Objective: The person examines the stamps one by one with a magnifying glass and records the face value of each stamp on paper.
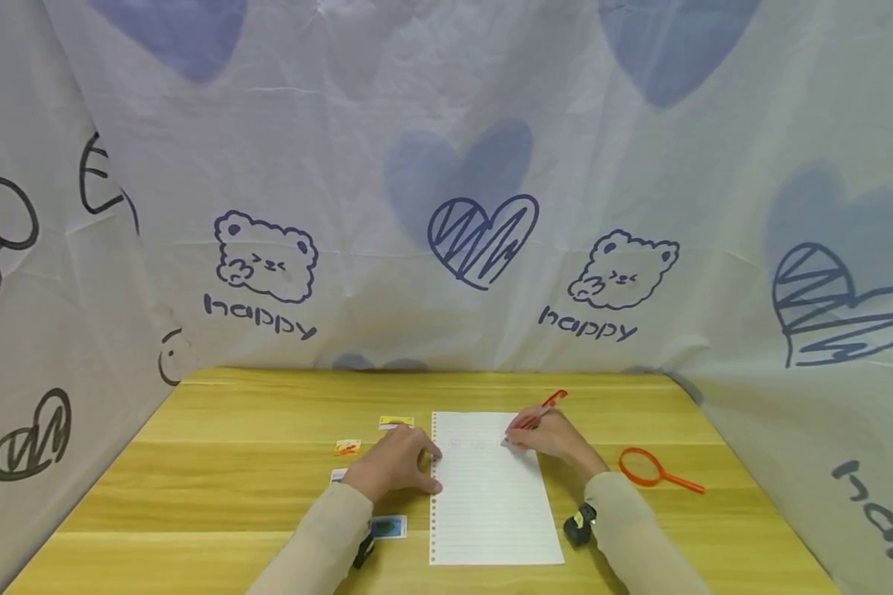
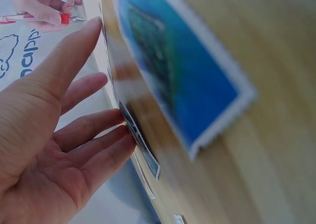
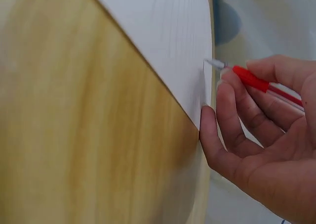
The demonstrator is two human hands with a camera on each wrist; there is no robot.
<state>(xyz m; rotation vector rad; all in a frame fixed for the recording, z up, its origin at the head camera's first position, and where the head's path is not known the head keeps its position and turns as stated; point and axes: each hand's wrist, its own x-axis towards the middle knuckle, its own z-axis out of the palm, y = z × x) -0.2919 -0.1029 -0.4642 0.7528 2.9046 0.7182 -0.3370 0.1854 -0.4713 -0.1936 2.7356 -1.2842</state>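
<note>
A lined sheet of loose-leaf paper (image 1: pixel 491 504), with punched holes down its left side, lies on the table. Faint reddish marks show near its top. My right hand (image 1: pixel 543 434) pinches a red pen (image 3: pixel 252 79) between thumb and fingers, its tip at the sheet's upper right part. At the left edge of the paper rests my left hand (image 1: pixel 398 463), thumb and fingers spread and holding nothing. Beside that hand lie several small stamp-like picture cards, among them a blue one (image 2: pixel 197 70) with a white border and a yellow one (image 1: pixel 397 422).
An orange-red magnifying glass (image 1: pixel 642 467) lies to the right of my right forearm. The wooden table (image 1: pixel 216 463) ends at a printed cloth (image 1: pixel 372 273) hung behind it and along its sides. Another card (image 1: pixel 347 447) with orange print sits left of my left hand.
</note>
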